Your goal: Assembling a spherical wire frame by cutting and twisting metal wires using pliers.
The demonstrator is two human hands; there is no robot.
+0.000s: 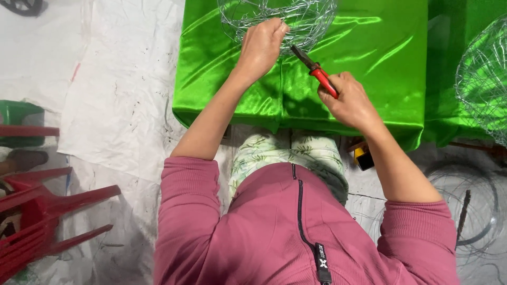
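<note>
A round basket of bent silver wire (311, 16) rests on a shiny green cloth (380, 58) that covers a low table. My left hand (261, 45) grips the near rim of the wire basket, fingers curled around it. My right hand (348, 100) holds red-handled pliers (317, 71), whose dark jaws point up-left and touch the wire close to my left hand. My pink sleeves are pushed up above the elbows.
A second wire basket (483, 79) lies at the right edge of the green cloth. Coils of loose wire (470, 206) sit on the floor at right, near a small yellow and black object (363, 157). Red plastic chairs (42, 211) stand at left on white sheeting (116, 105).
</note>
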